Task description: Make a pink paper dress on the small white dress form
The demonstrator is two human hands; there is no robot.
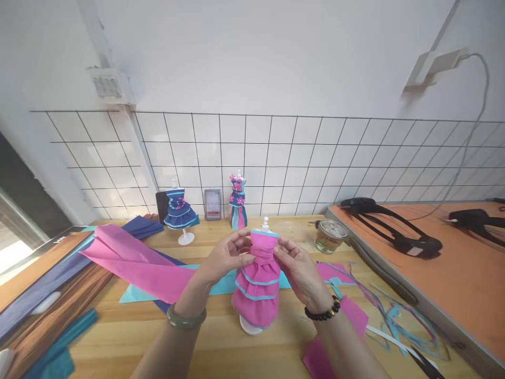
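A small white dress form stands upright in front of me, wearing a pink tiered doll dress (258,289) edged with light blue trim. My left hand (229,254) pinches the left side of its bodice, thumb across the front at the waist. On the opposite side, my right hand (295,266) has thumb and fingers closed on the bodice edge at the waist. The round white base (251,325) of the form rests on the wooden table. Fingertips behind the bodice are partly hidden.
Behind stand a navy doll dress (180,210) on a form, another dressed form (238,200) and a phone-like screen (213,204). Pink fabric (145,263) lies left. Right are a glass jar (330,235), tangled trim strips (394,316), scissors (426,363) and an orange surface with black frames (394,231).
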